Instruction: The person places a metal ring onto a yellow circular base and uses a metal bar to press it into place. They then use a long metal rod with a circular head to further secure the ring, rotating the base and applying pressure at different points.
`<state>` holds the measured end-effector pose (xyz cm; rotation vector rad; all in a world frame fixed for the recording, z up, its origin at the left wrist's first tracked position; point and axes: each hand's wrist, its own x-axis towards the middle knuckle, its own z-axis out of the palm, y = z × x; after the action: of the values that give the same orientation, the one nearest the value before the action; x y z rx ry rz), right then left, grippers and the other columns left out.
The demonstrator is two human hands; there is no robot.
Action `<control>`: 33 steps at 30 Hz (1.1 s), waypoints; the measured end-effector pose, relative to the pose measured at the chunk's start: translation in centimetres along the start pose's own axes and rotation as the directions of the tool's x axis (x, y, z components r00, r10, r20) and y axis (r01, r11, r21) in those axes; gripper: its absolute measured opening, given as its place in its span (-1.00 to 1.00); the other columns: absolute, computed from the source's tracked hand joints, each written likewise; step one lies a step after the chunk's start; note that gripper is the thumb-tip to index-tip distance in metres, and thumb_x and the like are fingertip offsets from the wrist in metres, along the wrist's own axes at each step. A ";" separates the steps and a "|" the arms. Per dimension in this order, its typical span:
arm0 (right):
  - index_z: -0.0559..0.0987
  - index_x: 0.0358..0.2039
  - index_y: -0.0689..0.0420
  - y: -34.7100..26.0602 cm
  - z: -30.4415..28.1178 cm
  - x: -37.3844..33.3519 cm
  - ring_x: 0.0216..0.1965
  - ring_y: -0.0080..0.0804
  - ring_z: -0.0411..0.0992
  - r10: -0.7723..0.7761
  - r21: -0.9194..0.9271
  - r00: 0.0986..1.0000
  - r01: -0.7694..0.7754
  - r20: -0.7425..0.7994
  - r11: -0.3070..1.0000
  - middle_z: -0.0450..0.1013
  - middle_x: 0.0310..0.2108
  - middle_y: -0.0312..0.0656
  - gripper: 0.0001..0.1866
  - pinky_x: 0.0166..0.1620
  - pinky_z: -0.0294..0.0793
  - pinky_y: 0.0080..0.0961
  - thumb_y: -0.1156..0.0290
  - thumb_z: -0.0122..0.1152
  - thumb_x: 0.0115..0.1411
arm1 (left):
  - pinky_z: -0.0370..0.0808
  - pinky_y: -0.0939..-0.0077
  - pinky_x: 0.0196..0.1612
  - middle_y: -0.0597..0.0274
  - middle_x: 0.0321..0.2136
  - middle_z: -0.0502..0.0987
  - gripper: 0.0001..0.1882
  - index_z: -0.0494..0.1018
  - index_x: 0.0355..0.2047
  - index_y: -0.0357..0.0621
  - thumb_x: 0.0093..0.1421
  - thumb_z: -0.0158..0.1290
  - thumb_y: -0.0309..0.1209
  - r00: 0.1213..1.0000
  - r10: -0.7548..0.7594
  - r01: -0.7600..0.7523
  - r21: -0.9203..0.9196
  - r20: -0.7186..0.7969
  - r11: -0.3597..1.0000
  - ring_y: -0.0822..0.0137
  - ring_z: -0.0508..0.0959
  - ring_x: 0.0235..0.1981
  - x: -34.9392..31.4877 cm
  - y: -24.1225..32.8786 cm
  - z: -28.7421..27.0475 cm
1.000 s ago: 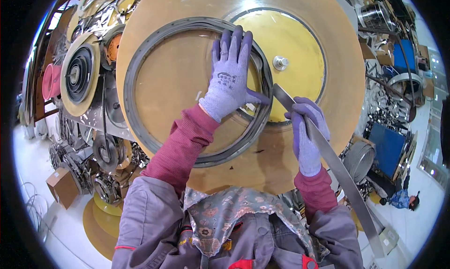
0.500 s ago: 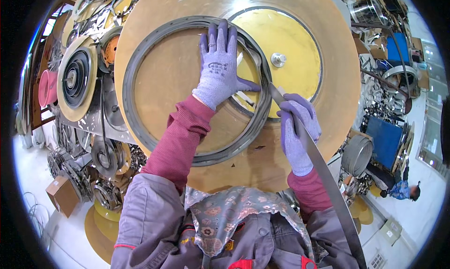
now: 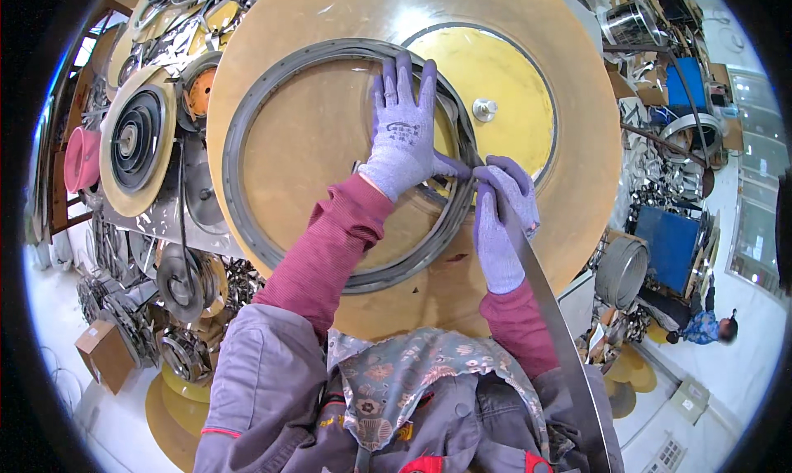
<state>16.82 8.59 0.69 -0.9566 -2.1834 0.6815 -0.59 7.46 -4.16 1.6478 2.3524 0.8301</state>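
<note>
A large ring of coiled grey metal strip point(image 3: 233, 168) lies on a round tan board. My left hand point(image 3: 404, 139), in a lilac glove, rests on the ring's far right part with its fingers stretched and spread. Its thumb points right, across the ring's right side. Just there my right hand point(image 3: 505, 213), gloved alike, is closed round a flat metal strip point(image 3: 554, 308). The strip runs from the coil's right side through the right hand and down past my right forearm. The right fingertips are beside the left thumb, and they hide where the strip meets the coil.
The round board point(image 3: 590, 143) carries a yellow disc point(image 3: 520, 69) with a metal knob point(image 3: 485, 109). Leftward stand a dark spiral coil point(image 3: 130, 135), a pink container point(image 3: 82, 160) and a cardboard box point(image 3: 106, 356). A wire coil point(image 3: 623, 268) and a person point(image 3: 701, 328) are at right.
My right hand has moved left with the strip, up to the left thumb. My left hand, still spread on the ring, now appears slightly farther right and lower in view.
</note>
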 end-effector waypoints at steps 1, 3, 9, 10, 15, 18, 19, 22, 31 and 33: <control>0.56 -0.28 0.19 0.3 0.1 -0.2 -0.12 -0.14 0.42 -0.013 0.003 1.000 0.013 -0.014 1.000 0.44 -0.19 -0.06 -0.79 -0.04 0.42 -0.34 0.68 0.12 0.05 | -0.20 -0.10 0.33 -0.37 0.28 -0.12 0.57 -0.20 0.31 -0.33 -0.57 0.39 0.26 1.000 0.009 -0.010 -0.019 -0.018 1.000 -0.34 -0.17 0.32 0.0 -0.1 0.3; 0.56 -0.28 0.18 1.0 0.6 -0.4 -0.13 -0.16 0.42 0.006 0.050 0.999 -0.003 -0.052 0.999 0.44 -0.20 -0.07 -0.79 -0.05 0.43 -0.35 0.68 0.12 0.05 | -0.20 -0.08 0.34 -0.35 0.28 -0.12 0.57 -0.21 0.30 -0.37 -0.56 0.39 0.26 0.998 0.024 -0.027 -0.056 -0.055 0.998 -0.32 -0.17 0.32 0.0 -0.3 0.7; 0.57 -0.31 0.17 2.0 1.2 1.0 -0.15 -0.25 0.43 -0.021 0.120 0.996 0.031 -0.090 0.992 0.45 -0.21 -0.10 -0.82 -0.09 0.44 -0.40 0.67 0.12 0.06 | -0.22 -0.03 0.35 -0.23 0.29 -0.05 0.50 -0.15 0.28 -0.45 -0.47 0.33 0.29 1.000 0.028 -0.028 0.017 0.003 0.999 -0.19 -0.09 0.33 0.4 -0.9 -0.2; 0.57 -0.31 0.17 2.2 1.3 1.0 -0.15 -0.26 0.44 -0.016 0.160 0.995 0.032 -0.098 0.987 0.46 -0.21 -0.11 -0.81 -0.09 0.44 -0.41 0.68 0.12 0.06 | -0.19 -0.02 0.35 -0.20 0.27 0.00 0.44 -0.10 0.27 -0.43 -0.43 0.33 0.26 0.999 0.054 -0.054 0.062 0.006 0.997 -0.17 -0.06 0.32 0.7 -1.4 -0.8; 0.57 -0.30 0.18 4.4 1.9 0.5 -0.16 -0.32 0.44 0.099 0.429 0.994 -0.066 -0.055 0.901 0.47 -0.20 -0.11 -0.81 -0.08 0.44 -0.43 0.69 0.15 0.06 | -0.06 0.04 0.34 -0.09 0.19 0.17 0.15 0.10 0.22 -0.33 -0.25 0.34 0.10 0.980 0.185 -0.187 -0.022 -0.068 0.982 -0.08 0.07 0.28 1.8 -4.6 -1.3; 0.57 -0.30 0.19 5.2 2.8 0.5 -0.15 -0.32 0.44 0.495 0.739 0.869 -0.327 -0.010 0.590 0.48 -0.20 -0.11 -0.79 -0.06 0.44 -0.43 0.71 0.15 0.03 | 0.00 0.10 0.33 -0.09 0.19 0.16 0.11 0.13 0.21 -0.32 -0.25 0.36 0.03 0.981 0.177 -0.182 -0.071 -0.076 0.981 -0.06 0.09 0.27 1.7 -4.7 -0.7; 0.57 -0.30 0.19 5.3 3.0 0.5 -0.15 -0.31 0.44 0.406 0.646 0.910 -0.260 -0.084 0.718 0.48 -0.20 -0.11 -0.78 -0.06 0.44 -0.43 0.72 0.15 0.03 | 0.01 0.10 0.33 -0.09 0.20 0.15 0.10 0.14 0.20 -0.33 -0.25 0.36 0.03 0.982 0.176 -0.182 -0.080 -0.072 0.980 -0.07 0.10 0.27 1.7 -4.7 -0.7; 0.56 -0.27 0.19 4.2 3.1 1.0 -0.14 -0.23 0.45 0.046 0.242 0.985 -0.004 -0.168 0.970 0.47 -0.20 -0.08 -0.75 -0.02 0.43 -0.42 0.73 0.14 0.02 | 0.01 0.08 0.32 -0.07 0.20 0.16 0.08 0.17 0.19 -0.33 -0.25 0.36 0.02 0.985 0.137 -0.149 -0.121 -0.102 0.981 -0.08 0.13 0.25 2.1 -4.8 -1.1; 0.61 -0.26 0.18 4.3 4.4 2.8 -0.13 -0.21 0.48 0.021 0.321 0.987 0.030 -0.156 0.947 0.48 -0.17 -0.06 -0.69 -0.04 0.46 -0.41 0.75 0.15 -0.04 | -0.01 0.05 0.33 -0.06 0.16 0.27 0.02 0.24 0.15 -0.26 -0.24 0.31 0.08 0.974 0.191 -0.185 0.062 -0.120 0.981 -0.01 0.20 0.24 3.0 -6.7 -2.7; 0.61 -0.27 0.19 4.4 4.7 3.4 -0.14 -0.21 0.48 -0.005 0.315 0.990 0.049 -0.140 0.948 0.49 -0.17 -0.07 -0.70 -0.03 0.46 -0.41 0.75 0.14 -0.04 | 0.00 0.04 0.32 -0.07 0.16 0.27 0.01 0.24 0.16 -0.24 -0.24 0.32 0.05 0.972 0.214 -0.209 0.063 -0.100 0.976 -0.03 0.21 0.23 3.1 -6.8 -2.5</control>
<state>13.54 12.98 -4.15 -0.7782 -1.8892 0.8951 -8.43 7.70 -5.01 1.9488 2.3124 0.9229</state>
